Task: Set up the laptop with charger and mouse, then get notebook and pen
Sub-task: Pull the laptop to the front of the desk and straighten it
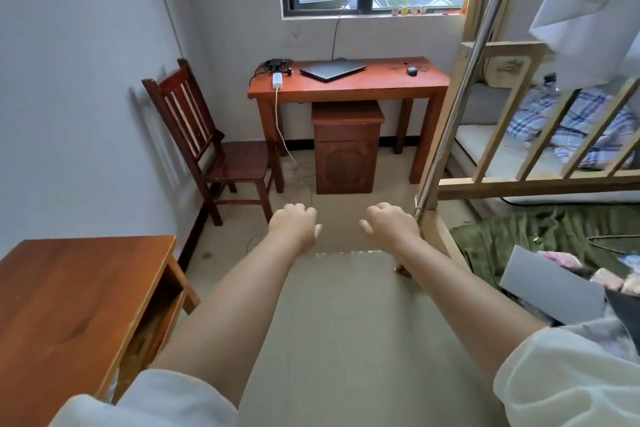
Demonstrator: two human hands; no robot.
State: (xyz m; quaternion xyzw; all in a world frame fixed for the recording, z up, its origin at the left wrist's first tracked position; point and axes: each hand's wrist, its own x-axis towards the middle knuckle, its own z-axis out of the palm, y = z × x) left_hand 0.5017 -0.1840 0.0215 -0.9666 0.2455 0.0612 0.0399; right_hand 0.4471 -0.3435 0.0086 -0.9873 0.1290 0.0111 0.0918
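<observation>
A closed dark laptop (pixel 332 70) lies flat on the red-brown desk (pixel 349 88) under the window. A black charger brick with cables (pixel 275 63) sits at the desk's back left, beside a white power strip (pixel 277 80) whose cord hangs to the floor. A dark mouse (pixel 411 71) rests at the desk's right end. My left hand (pixel 294 222) and my right hand (pixel 389 222) are stretched out in front of me over the floor, well short of the desk, fingers loosely curled, holding nothing. No notebook or pen can be made out.
A wooden chair (pixel 214 149) stands left of the desk against the wall. A small cabinet (pixel 346 147) sits under the desk. A second wooden table (pixel 69 302) is at my near left. A bunk bed frame (pixel 502 149) with bedding fills the right side.
</observation>
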